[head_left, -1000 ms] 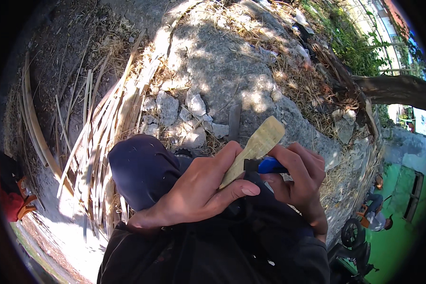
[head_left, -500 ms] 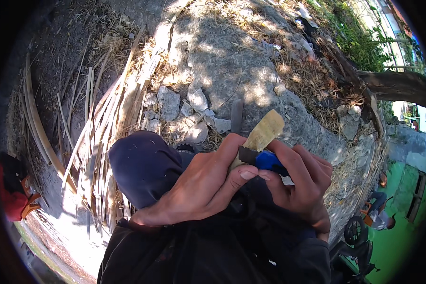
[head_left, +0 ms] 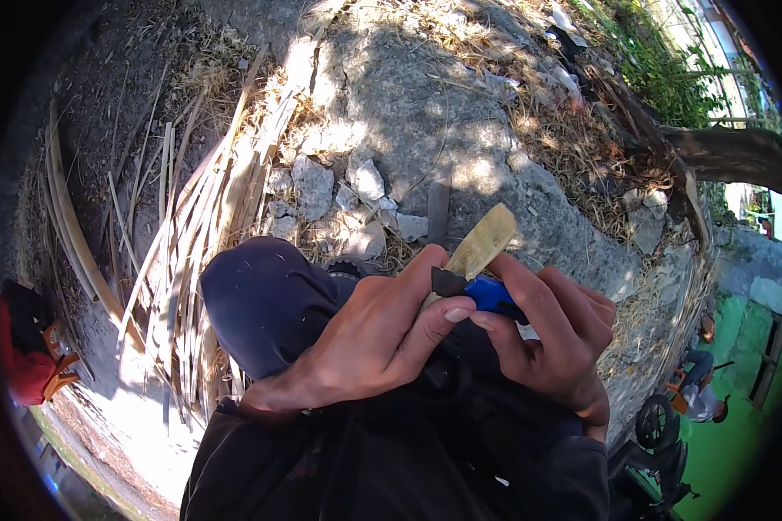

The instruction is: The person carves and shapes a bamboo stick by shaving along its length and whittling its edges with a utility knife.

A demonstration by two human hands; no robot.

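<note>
In front of my chest both hands are nearly touching, thumb tip near thumb tip. My left hand (head_left: 365, 343) is closed, pinching a pale yellowish strip that looks like split wood (head_left: 485, 240), its rounded end sticking up beyond the fingers. A small dark grey flat piece (head_left: 448, 282) lies across the strip by my left thumb. My right hand (head_left: 558, 334) grips a small blue and black object, perhaps a tool handle (head_left: 493, 296), between thumb and fingers. Its near end meets the dark piece; whether the two are joined I cannot tell.
Long split strips (head_left: 204, 226) lie in a pile left of my knee (head_left: 265, 300). Broken stones (head_left: 313, 187) and dry straw are ahead on rough concrete. A log (head_left: 730, 156) lies far right. A person sits (head_left: 702, 399) near a motorcycle (head_left: 656, 425) by a green wall.
The blue object and the dark piece have tilted slightly, and the pale strip's tip has shifted a little left. Both hands keep their grip.
</note>
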